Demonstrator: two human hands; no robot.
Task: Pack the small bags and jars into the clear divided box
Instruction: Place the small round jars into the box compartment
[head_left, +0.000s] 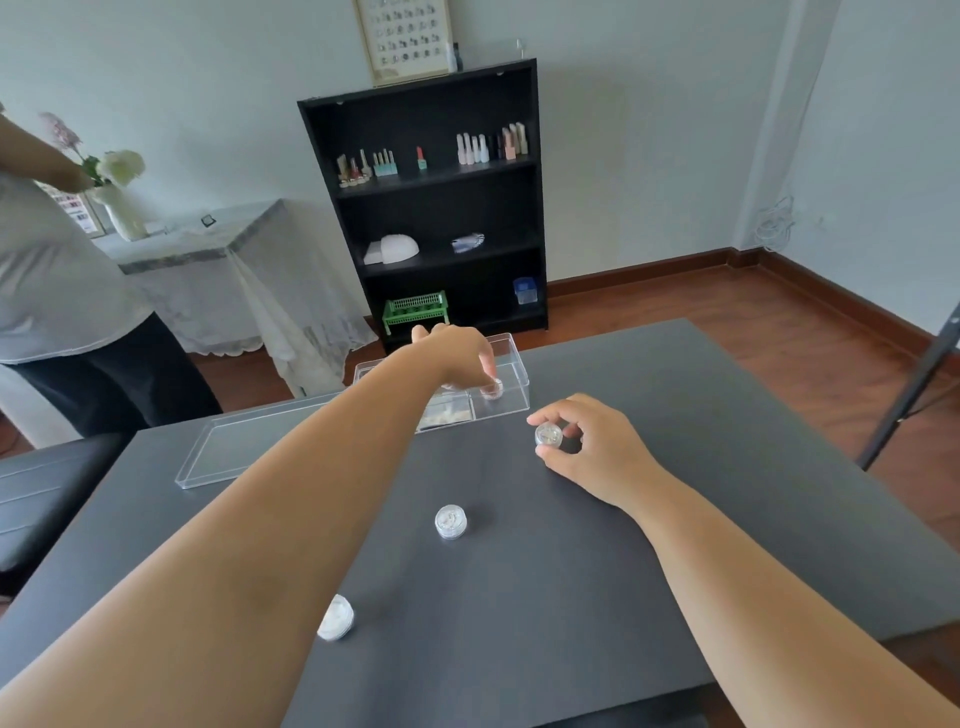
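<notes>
the left hand (457, 358) reaches over the clear divided box (511, 397), fingertips pinched on a small round jar (492, 389) held inside the box's right-hand compartment, wrist bent down and forearm stretched across the table. the compartment next to it holds pale contents, too blurred to name. the right hand (587, 447) hovers just in front of the box's near right corner, thumb and forefinger gripping a second jar with a silvery lid (548, 434), the other fingers curled loosely. the box's clear lid (218, 452) lies flat to the left, partly hidden behind the left forearm. on the dark grey table (675, 519) two more jars wait: one (450, 521) between the arms, one (336, 617) touching the forearm's edge near the front. beyond stand a black bookshelf (431, 208) with nail polish bottles (491, 144), a green rack (415, 309), and a standing person (62, 291) at the left.
</notes>
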